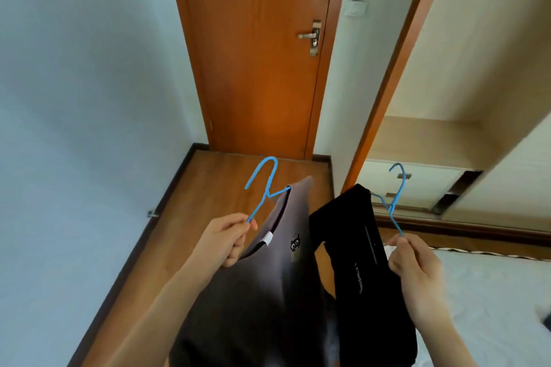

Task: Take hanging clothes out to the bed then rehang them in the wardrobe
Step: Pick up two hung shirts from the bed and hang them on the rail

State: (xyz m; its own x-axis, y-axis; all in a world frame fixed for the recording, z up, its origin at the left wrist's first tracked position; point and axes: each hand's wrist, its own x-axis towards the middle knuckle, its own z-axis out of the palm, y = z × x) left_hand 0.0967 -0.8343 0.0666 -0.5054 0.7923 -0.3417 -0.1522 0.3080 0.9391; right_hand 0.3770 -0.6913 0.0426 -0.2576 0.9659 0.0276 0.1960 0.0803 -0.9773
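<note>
My left hand [224, 240] pinches a blue hanger [262, 185] that carries a grey shirt [259, 292] with a small cat print near its collar. My right hand [416, 270] pinches a second blue hanger [395, 199] from which a black garment [366, 262] hangs. Both garments are held up in front of me, side by side, their lower parts running out of the frame. The open wardrobe [465, 74] stands at the right, with beige inner walls and a drawer front [417, 185] low inside. A corner of the bed [492, 307] with white sheets lies at the lower right.
A closed orange wooden door [256, 53] with a metal handle [310, 36] faces me. Wooden floor [214, 188] runs between the pale left wall and the bed. A light switch [355, 7] sits on the wall beside the door. A small door stop [152, 213] projects from the skirting.
</note>
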